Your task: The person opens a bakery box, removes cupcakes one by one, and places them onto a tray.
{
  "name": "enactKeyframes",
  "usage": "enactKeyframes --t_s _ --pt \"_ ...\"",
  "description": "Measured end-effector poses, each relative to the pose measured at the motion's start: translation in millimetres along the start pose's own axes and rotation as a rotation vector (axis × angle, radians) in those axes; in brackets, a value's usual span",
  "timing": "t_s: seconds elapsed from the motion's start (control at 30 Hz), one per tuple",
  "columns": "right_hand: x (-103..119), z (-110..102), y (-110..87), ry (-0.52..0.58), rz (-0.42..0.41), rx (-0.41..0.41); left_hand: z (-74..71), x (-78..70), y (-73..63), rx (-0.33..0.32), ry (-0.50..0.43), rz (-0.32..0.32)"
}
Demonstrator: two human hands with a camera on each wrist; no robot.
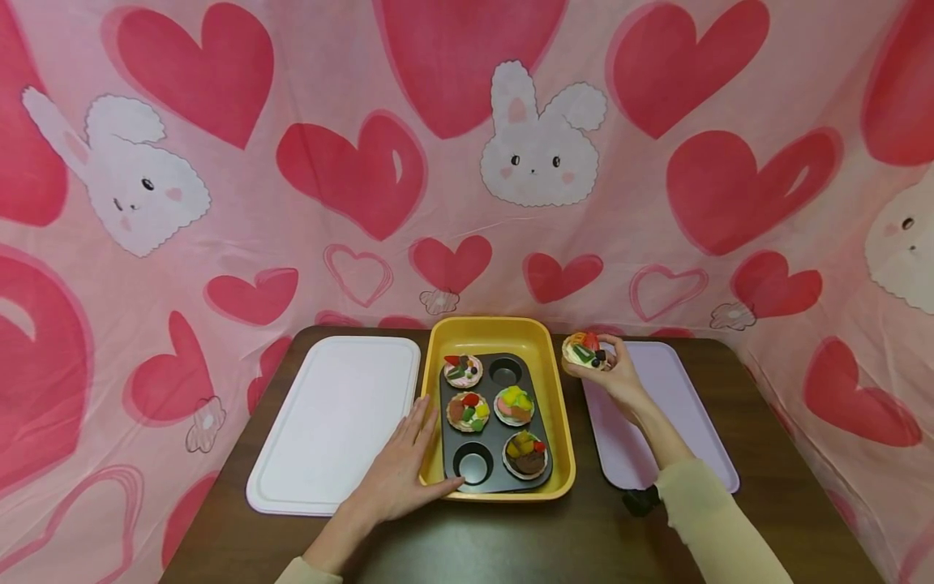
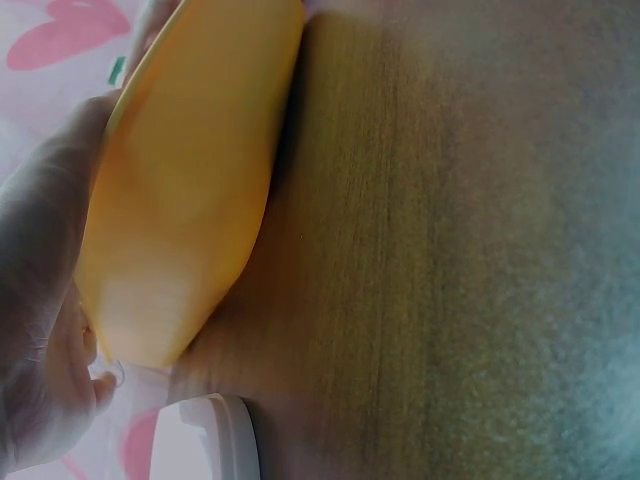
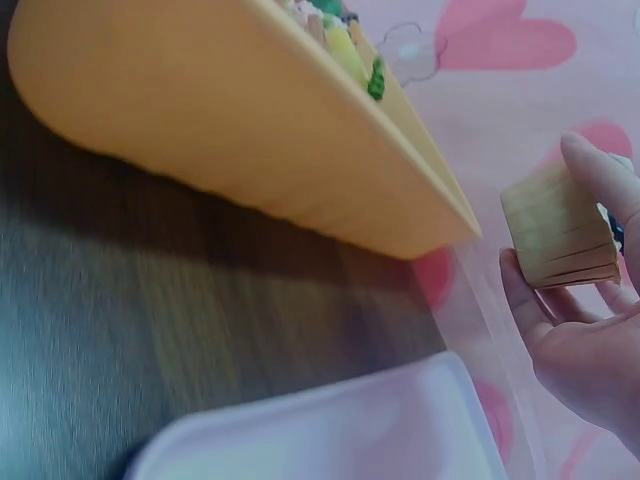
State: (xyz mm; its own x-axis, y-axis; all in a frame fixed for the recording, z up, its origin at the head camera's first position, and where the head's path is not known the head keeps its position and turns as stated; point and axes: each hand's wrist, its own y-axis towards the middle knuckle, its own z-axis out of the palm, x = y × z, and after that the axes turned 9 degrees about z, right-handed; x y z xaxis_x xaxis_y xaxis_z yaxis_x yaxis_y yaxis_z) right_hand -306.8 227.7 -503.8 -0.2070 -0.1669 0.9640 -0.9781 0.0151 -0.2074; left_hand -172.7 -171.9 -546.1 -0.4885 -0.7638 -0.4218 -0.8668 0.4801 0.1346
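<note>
My right hand (image 1: 619, 377) pinches a fruit-topped tart (image 1: 579, 352) between thumb and fingers, held up near the far left corner of the lilac tray (image 1: 635, 454). In the right wrist view, the tart's pale pleated cup (image 3: 560, 225) is turned toward the camera. A yellow bin (image 1: 558, 405) holds a dark muffin tin (image 1: 493, 443) with several tarts in its cups. The tin's far right and near left cups show bare bottoms. My left hand (image 1: 397, 464) rests on the bin's left side, fingers extended along the rim and thumb across the near left corner.
A white tray (image 1: 332, 422) lies left of the bin on the brown wooden table (image 1: 496, 543). A dark object (image 1: 640, 501) shows at the right wrist. Behind the table hangs a pink cloth (image 1: 452, 203) with hearts and rabbits.
</note>
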Motion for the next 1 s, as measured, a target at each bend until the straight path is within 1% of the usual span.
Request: enactKeyframes --t_s 0.13,0.27,0.37,0.5,0.73,1.0 --pt "-6.1 -12.4 -2.1 -0.004 -0.012 -0.022 0.2 0.4 0.8 0.003 0.002 0.004" --pt "-10.6 -22.9 -3.6 -0.024 -0.044 -0.045 -1.4 0.4 2.0 0.002 0.003 0.002" --pt "-13.9 -28.8 -4.8 -0.015 -0.058 -0.046 -2.6 0.4 2.9 -0.001 0.007 0.002" --pt "-21.0 -35.6 -5.8 0.006 -0.051 -0.047 -3.4 0.4 2.9 0.004 0.011 0.001" --pt "-30.8 -44.7 -5.8 -0.039 -0.045 -0.087 -3.1 -0.5 1.7 0.007 0.002 -0.006" --pt "-37.1 -60.0 -3.7 -0.083 -0.017 -0.157 -0.9 -1.5 1.4 0.007 -0.012 -0.018"
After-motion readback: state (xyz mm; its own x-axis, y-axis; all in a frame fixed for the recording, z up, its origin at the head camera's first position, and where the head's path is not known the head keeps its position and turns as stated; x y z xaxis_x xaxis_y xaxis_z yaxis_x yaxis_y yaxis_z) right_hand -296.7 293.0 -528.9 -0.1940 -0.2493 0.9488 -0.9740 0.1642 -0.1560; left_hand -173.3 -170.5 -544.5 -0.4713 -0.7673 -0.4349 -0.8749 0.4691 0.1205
